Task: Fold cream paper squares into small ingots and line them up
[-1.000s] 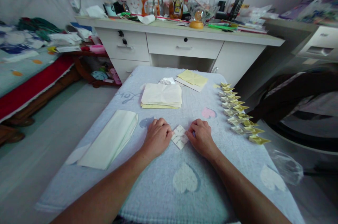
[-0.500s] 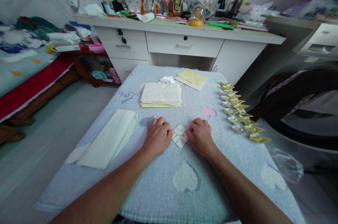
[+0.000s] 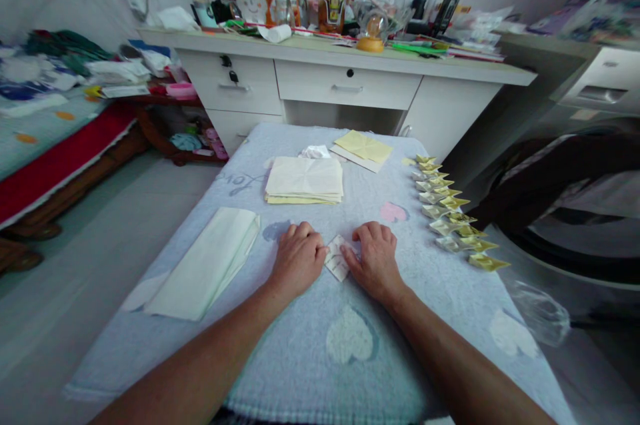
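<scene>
A small square of folded white paper [image 3: 336, 263] with printed marks lies on the cloth, turned like a diamond. My left hand [image 3: 301, 253] is closed at its left corner, thumb and curled fingers pressed together there. On the other side, my right hand [image 3: 375, 255] lies with its thumb stretched over the right part of the paper and its fingers apart from the thumb. That thumb hides the paper's right corner. Beyond the hands sits a stack of white and yellow paper sheets [image 3: 304, 178].
Folded pale paper [image 3: 207, 265] lies at the left. Several folded paper boats [image 3: 453, 221] line the right edge of the cloth [image 3: 280, 371]. Yellow paper [image 3: 363, 146] and crumpled white paper [image 3: 315, 152] lie at the back, before a cluttered desk [image 3: 320, 51].
My right hand has let go of the right corner and opened; its thumb has moved left onto the paper. My left hand keeps its place at the left corner.
</scene>
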A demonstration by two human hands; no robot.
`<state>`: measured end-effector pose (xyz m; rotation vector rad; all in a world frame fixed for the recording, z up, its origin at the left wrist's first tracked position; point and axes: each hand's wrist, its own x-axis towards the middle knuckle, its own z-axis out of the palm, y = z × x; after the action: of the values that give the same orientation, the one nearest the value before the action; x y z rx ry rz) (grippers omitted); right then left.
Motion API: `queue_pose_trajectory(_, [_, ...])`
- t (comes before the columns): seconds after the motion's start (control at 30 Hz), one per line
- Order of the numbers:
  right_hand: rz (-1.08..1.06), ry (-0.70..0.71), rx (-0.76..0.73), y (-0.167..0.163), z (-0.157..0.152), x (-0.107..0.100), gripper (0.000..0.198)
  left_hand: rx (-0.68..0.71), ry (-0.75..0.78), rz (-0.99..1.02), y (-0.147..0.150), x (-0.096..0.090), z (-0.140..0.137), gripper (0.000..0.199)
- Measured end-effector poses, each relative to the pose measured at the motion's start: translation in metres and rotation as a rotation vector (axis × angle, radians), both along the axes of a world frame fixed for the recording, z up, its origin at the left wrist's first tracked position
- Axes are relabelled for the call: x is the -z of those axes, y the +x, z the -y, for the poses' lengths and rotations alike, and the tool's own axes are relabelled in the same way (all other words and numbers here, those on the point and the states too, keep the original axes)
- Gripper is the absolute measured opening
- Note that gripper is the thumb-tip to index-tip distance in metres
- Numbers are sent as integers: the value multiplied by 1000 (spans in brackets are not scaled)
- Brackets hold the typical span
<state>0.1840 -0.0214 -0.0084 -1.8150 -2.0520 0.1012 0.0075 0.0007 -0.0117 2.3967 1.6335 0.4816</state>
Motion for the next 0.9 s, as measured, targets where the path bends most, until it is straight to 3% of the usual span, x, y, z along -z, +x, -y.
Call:
queue_pose_trajectory(0.13, [0,20,-22,-7,-2,3,45,9,7,5,-1,2,0,14])
queue_pose_trajectory(0.27, [22,13,-19,-8,-4,8,55,15,10,19,-2,3,0,14])
queue_pose_trajectory(0.67, [36,-20,-5,-8,-5,6,60,-16,-8,76,-16,2,-4,12])
queue_pose_trajectory(0.9, [34,-4,-1,-8,-5,9,59,61,-12,162,-13,2,-7,7])
